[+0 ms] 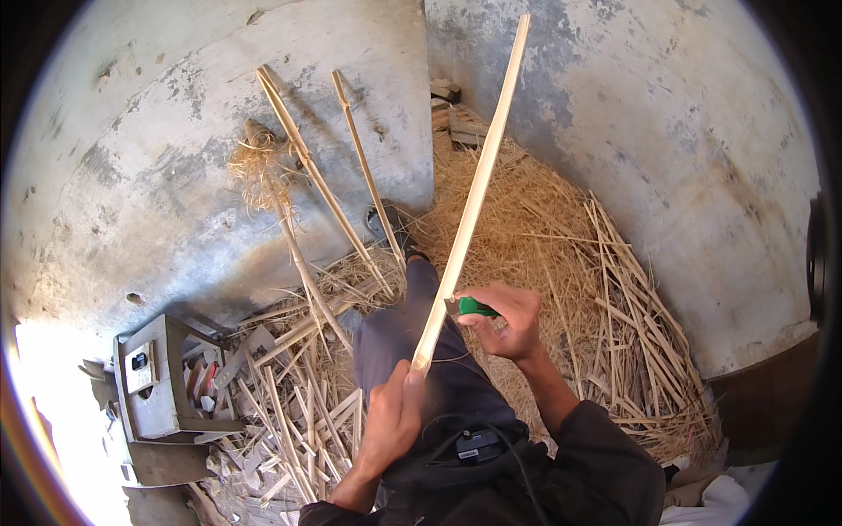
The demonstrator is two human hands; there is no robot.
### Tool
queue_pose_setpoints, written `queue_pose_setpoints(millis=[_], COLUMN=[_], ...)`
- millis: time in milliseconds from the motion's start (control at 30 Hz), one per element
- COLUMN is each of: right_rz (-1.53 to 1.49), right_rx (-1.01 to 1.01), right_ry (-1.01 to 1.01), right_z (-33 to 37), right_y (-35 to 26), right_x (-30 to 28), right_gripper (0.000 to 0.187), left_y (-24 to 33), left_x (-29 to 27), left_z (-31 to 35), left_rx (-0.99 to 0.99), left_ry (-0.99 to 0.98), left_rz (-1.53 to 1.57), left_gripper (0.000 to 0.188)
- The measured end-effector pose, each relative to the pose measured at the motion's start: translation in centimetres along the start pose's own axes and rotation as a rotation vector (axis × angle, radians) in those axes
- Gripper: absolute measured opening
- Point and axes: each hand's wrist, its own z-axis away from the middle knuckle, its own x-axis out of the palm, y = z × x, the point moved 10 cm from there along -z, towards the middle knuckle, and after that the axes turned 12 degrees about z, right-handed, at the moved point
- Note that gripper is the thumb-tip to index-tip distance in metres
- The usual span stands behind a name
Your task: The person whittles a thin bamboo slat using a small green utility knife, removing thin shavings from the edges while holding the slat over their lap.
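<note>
A long, pale bamboo strip (474, 195) slants up and away in front of me, its near end between my thighs. My left hand (391, 414) is closed around that near end, the thumb lying along it. My right hand (503, 321) is closed on what looks like a green-handled knife (476, 307), held against the strip's right edge a short way above the left hand. The fingers and strip hide most of the blade. A thin sliver curls off beside the strip, near my right leg.
Bamboo poles (326, 188) lean on the left wall, one with a tuft of shavings (260, 175). Split strips (627, 324) and a heap of shavings (535, 237) cover the floor at right. More offcuts (294, 430) lie at left beside an overturned wooden stool (158, 377).
</note>
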Motion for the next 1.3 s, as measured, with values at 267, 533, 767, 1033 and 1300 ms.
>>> queue_pose_setpoints(millis=[267,533,767,1033,1300], right_rz=[0.023,0.001,-0.003,-0.023,0.047], right_rx=[-0.013,0.042,0.068,0.15,0.224], right_ry=[-0.004,0.07,0.158,0.22,0.225], right_z=[-0.3,-0.8,-2.1,-3.7,-4.4], right_y=[0.4,2.5,6.5,8.9,14.8], right_x=[-0.2,-0.7,-1.4,-1.5,-1.6], right_gripper=[0.025,0.029,0.034,0.044,0.044], left_y=[-0.2,-1.3,-2.8,-3.3,-5.2], left_x=[0.0,-0.2,0.0,-0.5,-0.5], left_z=[0.1,0.8,2.2,3.0,4.3], left_rx=[-0.007,-0.039,-0.119,-0.173,-0.211], left_ry=[-0.021,-0.041,-0.045,-0.077,-0.129], left_rz=[-0.014,-0.054,-0.035,-0.042,-0.046], left_gripper=[0.024,0.021,0.041,0.024,0.031])
